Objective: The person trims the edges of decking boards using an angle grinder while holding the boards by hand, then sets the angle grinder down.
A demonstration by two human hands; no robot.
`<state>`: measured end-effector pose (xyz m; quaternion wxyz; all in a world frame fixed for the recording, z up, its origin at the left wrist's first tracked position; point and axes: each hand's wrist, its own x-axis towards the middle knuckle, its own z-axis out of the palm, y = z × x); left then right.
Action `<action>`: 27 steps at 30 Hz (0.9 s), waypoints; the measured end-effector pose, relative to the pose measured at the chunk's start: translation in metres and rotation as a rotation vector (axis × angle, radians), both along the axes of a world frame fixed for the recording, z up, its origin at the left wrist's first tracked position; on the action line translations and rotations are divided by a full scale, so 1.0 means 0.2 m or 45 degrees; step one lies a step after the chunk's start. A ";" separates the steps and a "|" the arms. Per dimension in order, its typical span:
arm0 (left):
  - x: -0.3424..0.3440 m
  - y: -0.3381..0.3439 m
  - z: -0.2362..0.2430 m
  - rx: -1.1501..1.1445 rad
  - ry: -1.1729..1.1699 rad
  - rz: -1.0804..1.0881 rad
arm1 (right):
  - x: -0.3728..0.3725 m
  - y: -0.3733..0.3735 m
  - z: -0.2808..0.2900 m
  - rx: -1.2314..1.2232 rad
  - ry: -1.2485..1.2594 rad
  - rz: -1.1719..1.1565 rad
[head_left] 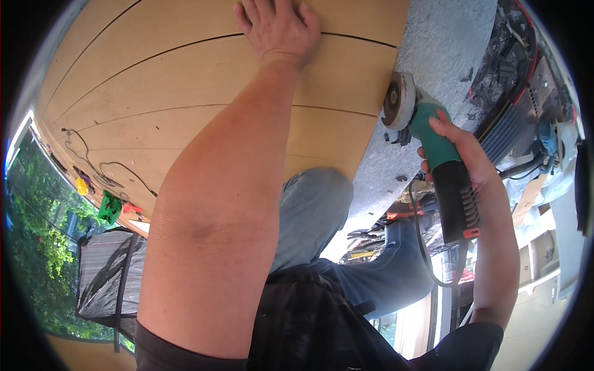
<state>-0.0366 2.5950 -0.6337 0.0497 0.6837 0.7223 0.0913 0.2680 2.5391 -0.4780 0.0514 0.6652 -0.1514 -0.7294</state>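
My right hand (455, 145) is wrapped round the teal and black body of an angle grinder (447, 167). The grinder's disc (394, 99), partly covered by a pale guard, is right by the edge of a wide tan panel (346, 74); whether it touches cannot be made out. A cord hangs from the tool's rear end. My left hand (278, 28) lies flat on the panel with its fingers spread, beside a dark groove that runs across the surface. Its fingertips are cut off by the upper edge of the view.
My knee (318, 198) rests against the panel's near side. A thin dark cable (111, 176) lies on the panel's left. Small dark scraps are scattered on the grey floor (442, 55) to the right. A blue power tool (547, 145) and clutter stand farther right.
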 end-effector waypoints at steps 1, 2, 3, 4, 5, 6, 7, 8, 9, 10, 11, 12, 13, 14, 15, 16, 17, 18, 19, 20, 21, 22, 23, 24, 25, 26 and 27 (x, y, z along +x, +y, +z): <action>0.00 0.00 0.00 0.011 0.012 0.001 | 0.00 -0.01 0.00 0.020 -0.002 0.009; 0.00 0.00 0.00 0.010 0.015 0.000 | 0.00 -0.02 0.01 0.019 0.001 0.008; 0.00 0.00 0.00 0.008 0.012 0.002 | -0.01 -0.03 0.01 0.023 -0.006 0.010; 0.00 0.01 0.00 0.005 0.010 0.004 | -0.01 -0.04 0.01 0.026 -0.013 0.011; 0.00 0.01 0.00 0.003 0.011 0.002 | -0.01 -0.05 0.01 0.024 -0.011 0.010; 0.00 0.00 0.00 0.005 0.009 0.010 | -0.01 -0.06 0.01 0.029 -0.007 0.012; 0.00 0.00 0.00 0.007 0.008 0.018 | -0.01 -0.07 0.01 0.035 -0.002 0.013; 0.00 0.00 0.00 0.004 0.009 0.018 | -0.02 -0.08 0.01 0.033 0.000 0.013; 0.00 0.00 -0.01 0.010 0.004 0.014 | -0.02 -0.09 0.01 0.029 -0.003 0.012; 0.00 0.00 -0.01 0.015 -0.001 0.011 | -0.02 -0.10 0.01 0.025 -0.005 0.011; 0.00 0.00 -0.01 0.014 0.001 0.011 | -0.02 -0.11 0.02 0.024 -0.003 0.011; 0.01 0.00 -0.01 0.011 0.000 0.016 | -0.03 -0.12 0.02 0.028 -0.022 0.025; 0.01 0.00 -0.01 0.007 -0.001 0.022 | -0.03 -0.14 0.02 0.032 -0.041 0.039; 0.01 0.00 0.00 0.005 -0.001 0.021 | -0.03 -0.15 0.03 0.030 -0.042 0.039; 0.01 0.00 -0.01 0.030 -0.003 0.010 | -0.02 -0.16 0.03 0.064 -0.029 0.049; 0.00 0.00 -0.01 0.056 -0.005 -0.001 | -0.02 -0.17 0.03 0.099 -0.018 0.059; 0.00 -0.01 -0.02 0.054 -0.005 -0.002 | -0.03 -0.18 0.03 0.097 -0.018 0.058; 0.00 -0.01 -0.02 0.063 -0.005 -0.002 | -0.03 -0.19 0.04 0.100 -0.017 0.059; 0.00 -0.01 -0.02 0.073 -0.005 -0.002 | -0.04 -0.20 0.04 0.104 -0.016 0.061; 0.00 -0.01 -0.03 0.071 -0.008 -0.003 | -0.04 -0.21 0.04 0.102 -0.018 0.060; 0.00 -0.01 -0.03 0.082 -0.010 -0.004 | -0.04 -0.23 0.03 0.087 -0.018 0.057; 0.00 -0.01 -0.03 0.093 -0.013 -0.005 | -0.04 -0.25 0.03 0.073 -0.019 0.054; 0.00 -0.02 -0.03 0.093 -0.012 -0.006 | -0.04 -0.27 0.03 0.072 -0.018 0.053; 0.00 -0.01 -0.03 0.102 -0.007 -0.010 | -0.04 -0.28 0.03 0.077 -0.020 0.038; 0.00 -0.01 -0.03 0.112 -0.002 -0.014 | -0.05 -0.29 0.03 0.082 -0.022 0.023; 0.00 -0.02 -0.03 0.112 0.000 -0.016 | -0.05 -0.30 0.03 0.082 -0.020 0.022; 0.00 -0.02 -0.04 0.114 0.006 -0.012 | -0.04 -0.31 0.03 0.071 -0.019 0.019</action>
